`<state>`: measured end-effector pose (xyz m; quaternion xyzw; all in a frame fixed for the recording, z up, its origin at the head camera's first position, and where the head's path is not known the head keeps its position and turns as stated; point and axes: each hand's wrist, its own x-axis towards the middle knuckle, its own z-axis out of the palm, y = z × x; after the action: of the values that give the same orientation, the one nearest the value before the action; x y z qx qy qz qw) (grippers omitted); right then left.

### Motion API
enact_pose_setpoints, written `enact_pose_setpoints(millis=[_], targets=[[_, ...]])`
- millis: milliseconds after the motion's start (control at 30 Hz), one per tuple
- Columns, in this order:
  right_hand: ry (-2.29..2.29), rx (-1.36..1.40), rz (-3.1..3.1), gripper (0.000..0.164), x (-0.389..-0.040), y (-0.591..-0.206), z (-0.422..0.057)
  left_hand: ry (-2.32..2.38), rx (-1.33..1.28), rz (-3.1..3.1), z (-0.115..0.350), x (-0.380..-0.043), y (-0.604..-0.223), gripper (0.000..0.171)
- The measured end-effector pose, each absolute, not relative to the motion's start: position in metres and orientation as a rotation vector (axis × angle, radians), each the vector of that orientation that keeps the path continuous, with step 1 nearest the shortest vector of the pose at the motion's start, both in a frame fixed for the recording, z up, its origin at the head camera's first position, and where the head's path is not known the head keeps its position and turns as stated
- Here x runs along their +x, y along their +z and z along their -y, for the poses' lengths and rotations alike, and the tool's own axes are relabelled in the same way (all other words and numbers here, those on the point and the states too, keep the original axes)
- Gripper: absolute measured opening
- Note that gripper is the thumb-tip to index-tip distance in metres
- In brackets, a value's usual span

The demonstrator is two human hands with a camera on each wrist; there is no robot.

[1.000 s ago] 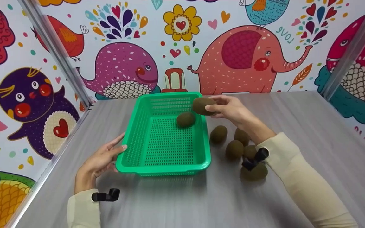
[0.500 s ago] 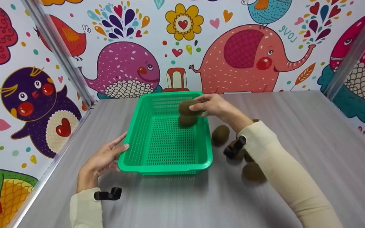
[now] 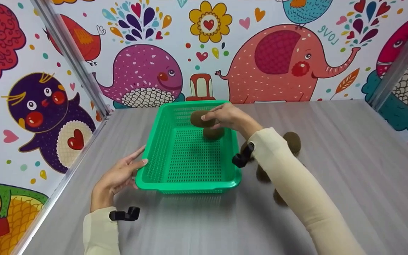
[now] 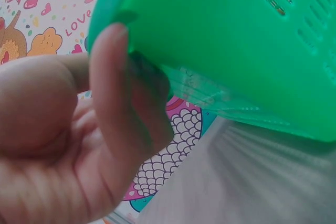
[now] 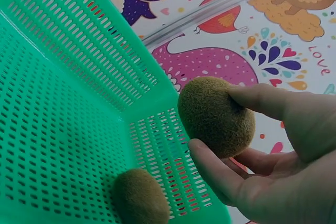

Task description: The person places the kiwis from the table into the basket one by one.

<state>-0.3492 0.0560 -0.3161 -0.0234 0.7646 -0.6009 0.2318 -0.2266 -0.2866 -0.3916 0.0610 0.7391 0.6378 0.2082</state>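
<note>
basket [image 3: 190, 184]: my green plastic, glossy, perforated | kiwi [image 5: 216, 115] in my right hand [image 3: 228, 116]: matt, fuzzy brown skin | table [image 3: 331, 141]: smooth grey wood-grain | sleeves [image 3: 296, 184]: cream cloth

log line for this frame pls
right hand: holds kiwi over green basket | left hand: steadies basket corner | in basket: one kiwi

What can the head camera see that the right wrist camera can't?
Only the head view shows the left hand touching the basket's corner, and more kiwis on the table. Only the right wrist view shows the fingers close up, pinching the kiwi. Both show the green basket, the held kiwi and the kiwi inside.
</note>
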Motion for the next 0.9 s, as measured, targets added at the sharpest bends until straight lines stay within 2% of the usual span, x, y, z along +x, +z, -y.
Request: enact_pose_setpoints(millis=[433, 667, 900], targets=[[-1.654, 0.108, -2.01, 0.044, -0.364, -0.333, -0.02, 1.764, 0.152, -2.091, 0.284, -0.227, -0.391, 0.07], [-1.691, 0.242, -1.918, 0.058, -0.367, -0.339, -0.008, 1.766, 0.174, -2.071, 0.284, -0.227, -0.392, 0.07], [-1.73, 0.212, -1.915, 0.064, -0.367, -0.351, 0.003, 1.785, 0.165, -2.05, 0.287, -0.227, -0.392, 0.07]])
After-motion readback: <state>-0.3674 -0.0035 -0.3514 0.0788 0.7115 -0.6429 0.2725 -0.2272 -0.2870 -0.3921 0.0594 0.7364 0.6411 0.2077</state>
